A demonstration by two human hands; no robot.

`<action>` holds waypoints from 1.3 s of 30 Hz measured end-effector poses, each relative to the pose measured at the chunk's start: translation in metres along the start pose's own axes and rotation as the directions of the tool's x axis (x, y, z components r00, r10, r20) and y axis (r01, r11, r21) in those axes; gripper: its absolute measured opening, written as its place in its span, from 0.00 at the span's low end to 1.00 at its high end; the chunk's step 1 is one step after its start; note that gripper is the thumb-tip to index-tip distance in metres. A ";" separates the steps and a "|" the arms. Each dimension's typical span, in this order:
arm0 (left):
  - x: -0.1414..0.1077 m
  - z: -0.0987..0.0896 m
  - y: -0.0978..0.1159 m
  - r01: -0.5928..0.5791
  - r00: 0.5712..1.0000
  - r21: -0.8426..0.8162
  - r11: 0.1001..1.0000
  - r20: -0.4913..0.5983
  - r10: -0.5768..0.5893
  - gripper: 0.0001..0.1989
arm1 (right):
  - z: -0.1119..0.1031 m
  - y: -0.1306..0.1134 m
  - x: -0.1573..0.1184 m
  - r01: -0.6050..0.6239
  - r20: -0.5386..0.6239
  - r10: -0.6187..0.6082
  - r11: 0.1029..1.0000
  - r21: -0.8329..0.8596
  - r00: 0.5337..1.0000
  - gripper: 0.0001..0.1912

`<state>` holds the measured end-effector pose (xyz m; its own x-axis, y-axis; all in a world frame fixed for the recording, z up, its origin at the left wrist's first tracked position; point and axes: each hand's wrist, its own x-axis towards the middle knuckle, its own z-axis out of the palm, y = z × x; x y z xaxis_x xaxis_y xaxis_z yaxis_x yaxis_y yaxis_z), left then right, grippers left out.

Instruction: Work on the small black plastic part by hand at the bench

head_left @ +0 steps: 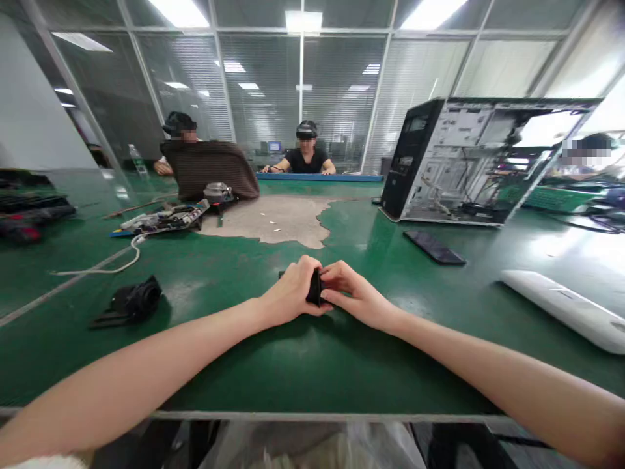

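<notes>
Both of my hands meet over the middle of the green table. My left hand is wrapped around a small black object, covering most of it, so its kind does not show. From the right, my right hand pinches the same object's edge between thumb and fingers. A bundled black strap-like item lies on the table to the left of my hands.
An opened computer case stands at the back right, near a black phone-like slab. A long white casing lies at right. Circuit boards and a white cable are at left. Several people sit beyond.
</notes>
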<state>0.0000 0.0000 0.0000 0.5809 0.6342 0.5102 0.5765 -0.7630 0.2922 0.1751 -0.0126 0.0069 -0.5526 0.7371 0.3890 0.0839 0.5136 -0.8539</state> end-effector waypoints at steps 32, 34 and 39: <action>0.000 0.000 0.001 -0.024 0.999 0.022 0.999 -0.023 0.024 0.27 | -0.002 0.001 -0.004 -0.062 0.063 0.058 0.996 0.069 0.996 0.13; 0.000 0.001 0.000 -0.028 0.999 0.027 0.999 -0.022 0.029 0.27 | -0.002 0.001 -0.005 -0.052 0.061 0.050 0.998 0.040 0.997 0.14; 0.000 0.003 -0.002 -0.032 0.999 0.034 0.999 -0.021 0.033 0.27 | -0.002 0.004 -0.006 0.050 0.018 -0.049 0.998 -0.035 0.999 0.10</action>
<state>0.0007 0.0023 -0.0027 0.5871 0.6063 0.5365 0.5771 -0.7781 0.2478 0.1810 -0.0145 0.0022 -0.5706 0.7031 0.4243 0.0856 0.5648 -0.8208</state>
